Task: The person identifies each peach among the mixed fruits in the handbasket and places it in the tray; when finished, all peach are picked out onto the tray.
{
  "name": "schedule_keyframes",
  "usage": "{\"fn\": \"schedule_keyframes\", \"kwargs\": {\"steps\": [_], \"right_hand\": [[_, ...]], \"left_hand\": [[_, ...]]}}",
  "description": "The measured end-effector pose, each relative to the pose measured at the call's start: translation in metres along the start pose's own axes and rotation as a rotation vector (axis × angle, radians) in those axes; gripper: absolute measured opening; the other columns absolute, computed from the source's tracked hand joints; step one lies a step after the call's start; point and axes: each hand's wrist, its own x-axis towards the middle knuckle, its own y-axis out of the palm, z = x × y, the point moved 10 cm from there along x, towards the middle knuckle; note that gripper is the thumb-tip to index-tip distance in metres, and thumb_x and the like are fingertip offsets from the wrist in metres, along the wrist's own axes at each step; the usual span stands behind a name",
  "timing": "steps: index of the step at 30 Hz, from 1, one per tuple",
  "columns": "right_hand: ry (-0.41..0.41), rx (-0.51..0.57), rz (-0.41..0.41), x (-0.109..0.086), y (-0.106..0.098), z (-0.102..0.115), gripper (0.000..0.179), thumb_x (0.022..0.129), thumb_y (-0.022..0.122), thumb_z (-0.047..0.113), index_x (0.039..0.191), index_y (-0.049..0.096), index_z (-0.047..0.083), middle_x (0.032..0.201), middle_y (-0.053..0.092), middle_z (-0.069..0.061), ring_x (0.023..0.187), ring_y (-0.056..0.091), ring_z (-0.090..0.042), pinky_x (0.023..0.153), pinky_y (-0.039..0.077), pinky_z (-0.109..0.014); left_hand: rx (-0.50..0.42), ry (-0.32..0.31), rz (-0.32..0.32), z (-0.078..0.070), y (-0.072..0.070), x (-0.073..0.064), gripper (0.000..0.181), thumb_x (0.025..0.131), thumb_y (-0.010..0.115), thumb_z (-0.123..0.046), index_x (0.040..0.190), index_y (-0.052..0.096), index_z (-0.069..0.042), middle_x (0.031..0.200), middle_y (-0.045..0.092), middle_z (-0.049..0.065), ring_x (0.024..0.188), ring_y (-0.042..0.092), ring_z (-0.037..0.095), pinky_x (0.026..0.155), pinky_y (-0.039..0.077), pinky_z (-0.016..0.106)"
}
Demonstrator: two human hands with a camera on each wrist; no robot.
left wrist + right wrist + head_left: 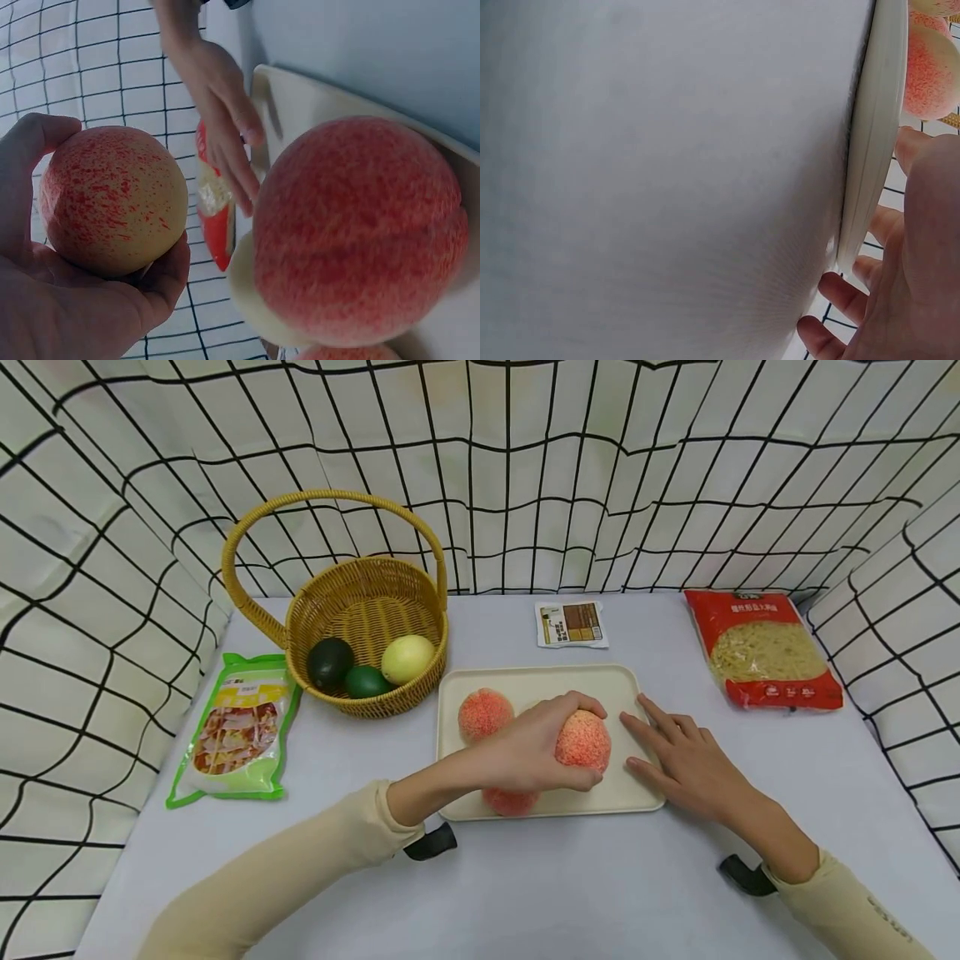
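My left hand (536, 745) grips a peach (583, 742), speckled red over cream, above a cream rectangular tray (626, 693). In the left wrist view the thumb and fingers curl round this held peach (116, 201). Two more peaches lie on the tray, one at the back left (486, 714) and one at the front (512, 802), partly covered by the left hand and wrist. Something pale and rounded (259, 296) shows behind the large peach (360, 232) in that view. My right hand (686, 760) lies at the tray's right edge, fingers extended, fingertips at the rim (877, 150).
A wicker basket (420, 700) with a tall handle stands back left, holding dark green and pale yellow produce. A green-edged food packet (236, 727) lies left of it. Behind the tray is a small sachet (572, 624); a red pasta bag (765, 650) lies back right. Black wire grid (507, 485) encloses the table.
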Motion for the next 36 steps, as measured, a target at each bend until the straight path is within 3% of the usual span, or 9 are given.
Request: {"fn": "schedule_keyframes", "kwargs": {"steps": [10, 17, 25, 36], "right_hand": [[-0.006, 0.010, -0.003, -0.002, 0.001, 0.000, 0.075, 0.103, 0.061, 0.052, 0.168, 0.033, 0.027, 0.179, 0.020, -0.012, 0.148, 0.038, -0.042, 0.113, 0.040, -0.069], [-0.009, 0.007, -0.009, -0.002, 0.000, 0.001, 0.075, 0.103, 0.061, 0.052, 0.168, 0.033, 0.028, 0.180, 0.019, -0.011, 0.148, 0.038, -0.041, 0.112, 0.041, -0.068], [-0.007, -0.001, -0.012, -0.001, 0.000, 0.001, 0.074, 0.104, 0.059, 0.054, 0.168, 0.034, 0.028, 0.180, 0.019, -0.011, 0.148, 0.039, -0.041, 0.112, 0.041, -0.068], [-0.012, -0.011, -0.019, -0.001, -0.002, 0.002, 0.072, 0.105, 0.058, 0.053, 0.168, 0.035, 0.026, 0.179, 0.021, -0.012, 0.147, 0.040, -0.042, 0.111, 0.041, -0.068]], "left_hand": [[0.164, 0.096, 0.063, -0.006, 0.035, 0.023, 0.070, 0.089, 0.080, -0.028, 0.149, 0.048, -0.012, 0.149, 0.058, 0.002, 0.134, 0.053, 0.016, 0.110, 0.046, 0.025], [0.249, 0.056, 0.123, 0.004, 0.054, 0.028, 0.066, 0.089, 0.079, -0.027, 0.148, 0.050, -0.017, 0.137, 0.058, 0.002, 0.116, 0.054, 0.010, 0.093, 0.048, 0.019], [0.429, 0.089, 0.147, 0.004, 0.063, 0.030, 0.062, 0.089, 0.077, -0.027, 0.145, 0.053, -0.015, 0.133, 0.060, 0.001, 0.109, 0.056, 0.011, 0.090, 0.048, 0.019], [0.504, 0.091, 0.163, 0.010, 0.070, 0.034, 0.063, 0.091, 0.076, -0.027, 0.147, 0.051, -0.012, 0.134, 0.060, 0.005, 0.111, 0.058, 0.014, 0.091, 0.050, 0.022]]}}
